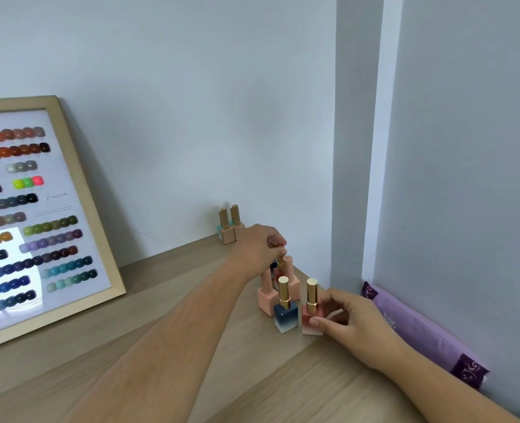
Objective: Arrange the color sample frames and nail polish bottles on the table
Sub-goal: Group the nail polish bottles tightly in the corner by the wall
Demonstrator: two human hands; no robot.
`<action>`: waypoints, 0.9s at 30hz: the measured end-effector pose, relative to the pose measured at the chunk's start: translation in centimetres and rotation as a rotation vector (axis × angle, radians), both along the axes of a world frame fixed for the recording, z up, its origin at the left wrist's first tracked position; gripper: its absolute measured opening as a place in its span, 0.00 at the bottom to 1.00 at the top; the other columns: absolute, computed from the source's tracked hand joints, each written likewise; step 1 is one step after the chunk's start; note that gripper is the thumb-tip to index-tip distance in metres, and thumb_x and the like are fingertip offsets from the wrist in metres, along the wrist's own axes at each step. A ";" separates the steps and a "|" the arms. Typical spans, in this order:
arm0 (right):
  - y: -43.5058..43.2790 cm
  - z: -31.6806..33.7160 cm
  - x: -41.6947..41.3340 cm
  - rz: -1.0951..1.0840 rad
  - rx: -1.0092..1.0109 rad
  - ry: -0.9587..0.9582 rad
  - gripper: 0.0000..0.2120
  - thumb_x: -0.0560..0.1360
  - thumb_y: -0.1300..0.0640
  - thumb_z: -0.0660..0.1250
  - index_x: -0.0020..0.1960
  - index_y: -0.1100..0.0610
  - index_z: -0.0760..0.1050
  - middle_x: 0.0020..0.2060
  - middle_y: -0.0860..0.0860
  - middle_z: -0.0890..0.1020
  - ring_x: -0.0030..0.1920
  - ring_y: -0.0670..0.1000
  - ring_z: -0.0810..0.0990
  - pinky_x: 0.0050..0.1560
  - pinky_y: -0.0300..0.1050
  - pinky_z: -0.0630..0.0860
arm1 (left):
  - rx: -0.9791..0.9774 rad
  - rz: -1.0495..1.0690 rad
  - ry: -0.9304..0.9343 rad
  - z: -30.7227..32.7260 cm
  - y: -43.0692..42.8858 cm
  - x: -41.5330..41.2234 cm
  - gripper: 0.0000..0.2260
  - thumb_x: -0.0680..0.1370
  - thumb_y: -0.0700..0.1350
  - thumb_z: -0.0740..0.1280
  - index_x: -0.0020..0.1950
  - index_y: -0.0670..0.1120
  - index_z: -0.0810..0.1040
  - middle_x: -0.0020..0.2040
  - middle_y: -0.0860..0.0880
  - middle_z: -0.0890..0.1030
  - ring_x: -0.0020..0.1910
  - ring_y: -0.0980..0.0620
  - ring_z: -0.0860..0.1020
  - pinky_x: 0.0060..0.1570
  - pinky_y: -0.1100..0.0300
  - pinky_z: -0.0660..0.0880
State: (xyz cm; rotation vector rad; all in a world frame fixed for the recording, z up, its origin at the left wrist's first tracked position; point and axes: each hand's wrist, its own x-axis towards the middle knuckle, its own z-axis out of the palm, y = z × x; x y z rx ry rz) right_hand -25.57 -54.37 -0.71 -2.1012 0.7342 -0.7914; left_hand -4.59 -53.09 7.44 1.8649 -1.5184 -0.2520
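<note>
A wood-framed colour sample frame [81,190] leans against the wall at the left of the wooden table [191,346]. A cluster of nail polish bottles stands near the right wall: a blue bottle with a gold cap [285,312], a red-pink bottle with a gold cap [311,315] and pink bottles [267,296] behind them. My right hand [356,325] grips the base of the red-pink bottle. My left hand [260,245] pinches the gold cap of a bottle at the back of the cluster, mostly hidden. Two more bottles [229,227] stand by the back wall.
A purple patterned cushion [420,328] lies along the right wall beside the table's edge. A wall corner and pillar [356,178] rise just behind the bottle cluster. Bare wooden tabletop stretches between the frame and the bottles.
</note>
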 end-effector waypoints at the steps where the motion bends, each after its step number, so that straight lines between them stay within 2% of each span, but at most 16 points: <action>1: -0.2 -0.1 0.0 -0.012 0.001 -0.009 0.07 0.69 0.51 0.72 0.47 0.44 0.79 0.42 0.40 0.83 0.45 0.40 0.80 0.49 0.36 0.76 | -0.007 -0.001 0.001 0.1 0.1 0.1 0.08 0.73 0.40 0.70 0.51 0.44 0.81 0.44 0.52 0.79 0.45 0.57 0.76 0.45 0.69 0.72; 4: -0.9 -0.2 0.4 -0.091 0.041 -0.136 0.06 0.71 0.55 0.70 0.46 0.44 0.79 0.42 0.39 0.83 0.43 0.40 0.80 0.45 0.33 0.75 | -0.053 0.026 0.009 0.5 0.3 0.8 0.08 0.73 0.40 0.70 0.52 0.44 0.81 0.44 0.52 0.79 0.44 0.58 0.76 0.40 0.74 0.70; 9: -3.1 -0.2 3.5 -0.286 0.101 -0.299 0.08 0.74 0.56 0.67 0.44 0.43 0.74 0.41 0.40 0.82 0.45 0.41 0.79 0.43 0.35 0.71 | -0.232 0.128 0.106 1.2 1.2 3.4 0.08 0.73 0.38 0.70 0.51 0.45 0.82 0.42 0.53 0.80 0.40 0.63 0.76 0.37 0.81 0.68; 12: -4.9 0.2 6.6 -0.333 0.084 -0.332 0.10 0.75 0.56 0.66 0.43 0.41 0.71 0.41 0.36 0.78 0.44 0.38 0.76 0.39 0.30 0.67 | -0.324 0.197 0.167 1.2 1.5 5.3 0.07 0.73 0.40 0.70 0.49 0.47 0.82 0.41 0.57 0.80 0.40 0.64 0.77 0.37 0.81 0.68; 14: -6.5 0.2 8.7 -0.350 0.078 -0.343 0.07 0.75 0.56 0.65 0.45 0.43 0.71 0.40 0.38 0.78 0.43 0.38 0.76 0.38 0.29 0.66 | -0.361 0.234 0.190 1.1 1.5 6.7 0.06 0.73 0.40 0.70 0.48 0.49 0.82 0.41 0.57 0.81 0.41 0.64 0.78 0.38 0.80 0.69; 17: -8.8 0.3 11.9 -0.336 0.100 -0.336 0.04 0.75 0.56 0.65 0.49 0.49 0.73 0.41 0.40 0.78 0.44 0.41 0.76 0.40 0.30 0.66 | -0.392 0.270 0.197 0.7 1.0 8.6 0.06 0.73 0.40 0.69 0.47 0.50 0.83 0.42 0.55 0.82 0.41 0.62 0.78 0.39 0.80 0.70; 24: -13.2 0.3 18.8 -0.204 0.177 -0.306 0.04 0.74 0.60 0.67 0.48 0.53 0.76 0.44 0.48 0.80 0.45 0.45 0.77 0.41 0.28 0.67 | -0.339 0.325 0.114 -1.7 -2.5 11.6 0.06 0.74 0.39 0.69 0.48 0.48 0.82 0.42 0.52 0.82 0.40 0.62 0.77 0.34 0.81 0.68; 27: -14.5 0.3 20.8 -0.121 0.181 -0.270 0.05 0.72 0.62 0.68 0.46 0.53 0.77 0.42 0.46 0.80 0.44 0.44 0.77 0.39 0.26 0.68 | -0.322 0.334 0.100 -2.7 -3.9 12.3 0.07 0.74 0.38 0.68 0.48 0.47 0.82 0.43 0.50 0.82 0.40 0.61 0.77 0.34 0.81 0.68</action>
